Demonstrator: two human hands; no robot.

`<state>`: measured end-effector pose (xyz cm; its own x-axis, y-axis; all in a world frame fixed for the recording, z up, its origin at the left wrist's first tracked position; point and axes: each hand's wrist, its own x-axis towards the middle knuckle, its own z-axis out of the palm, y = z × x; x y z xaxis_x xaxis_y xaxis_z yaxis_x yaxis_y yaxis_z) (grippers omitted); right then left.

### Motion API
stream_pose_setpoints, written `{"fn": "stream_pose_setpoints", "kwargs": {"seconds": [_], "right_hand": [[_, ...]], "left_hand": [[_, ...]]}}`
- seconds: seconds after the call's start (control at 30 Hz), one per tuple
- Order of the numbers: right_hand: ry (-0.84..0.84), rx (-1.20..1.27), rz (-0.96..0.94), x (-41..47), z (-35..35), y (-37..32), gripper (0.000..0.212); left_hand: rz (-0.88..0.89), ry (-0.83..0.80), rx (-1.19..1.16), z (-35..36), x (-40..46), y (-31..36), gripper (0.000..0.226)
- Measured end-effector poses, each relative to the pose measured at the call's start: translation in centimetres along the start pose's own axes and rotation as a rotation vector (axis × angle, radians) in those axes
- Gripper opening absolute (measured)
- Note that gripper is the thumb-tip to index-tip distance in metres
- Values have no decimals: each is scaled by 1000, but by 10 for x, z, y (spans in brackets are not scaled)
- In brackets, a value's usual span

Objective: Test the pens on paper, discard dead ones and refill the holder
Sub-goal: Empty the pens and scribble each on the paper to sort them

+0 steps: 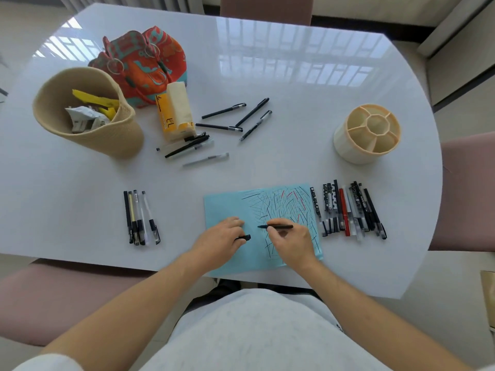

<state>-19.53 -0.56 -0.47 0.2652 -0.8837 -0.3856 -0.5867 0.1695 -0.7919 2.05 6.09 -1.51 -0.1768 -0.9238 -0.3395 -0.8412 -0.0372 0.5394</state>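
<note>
— Where does the view sit?
— There is only one, worn on the person's head, looking forward and steeply down onto the white tabletop (267, 84).
— How near?
— Close: the person's own torso and forearms fill the bottom, and the blue paper (230, 207) lies just below centre.
— How wide?
— Very wide. The tabletop's edges bow outward, chairs show on the sides, and window light reflects at the far end.

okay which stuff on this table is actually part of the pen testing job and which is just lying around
Part of the job: black pen in the right hand, cap in the left hand, blue paper, holder, pen rows, loose pens, basket.

Lying about: patterned bag, tissue pack.
</note>
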Motion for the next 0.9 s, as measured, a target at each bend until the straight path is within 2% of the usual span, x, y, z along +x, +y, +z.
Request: {"fn": "stream_pose_setpoints", "kwargs": {"seconds": [0.1,0.3,0.47,0.67,0.8,0.9], "right_hand": [[22,-69,-54,0,4,2,22],[44,-163,-142,-1,4,4,12],[105,-188,-90,0,-8,8,13],[115,258,106,0,-14,2,17],[20,509,108,-6,-13,-6,11],[-27,579,102,-11,-11,-13,13]], "left_hand": [[-7,-2,-12,3,-2,-1,27],[-33,-16,-31,1,-1,-2,26],[-36,-32,-38,1,-2,-6,25],[-39,-13,-60,-1,-1,-2,24],[-61,25,-93,-2,-2,4,23],[-45,50,-103,-2,-1,10,23]]}}
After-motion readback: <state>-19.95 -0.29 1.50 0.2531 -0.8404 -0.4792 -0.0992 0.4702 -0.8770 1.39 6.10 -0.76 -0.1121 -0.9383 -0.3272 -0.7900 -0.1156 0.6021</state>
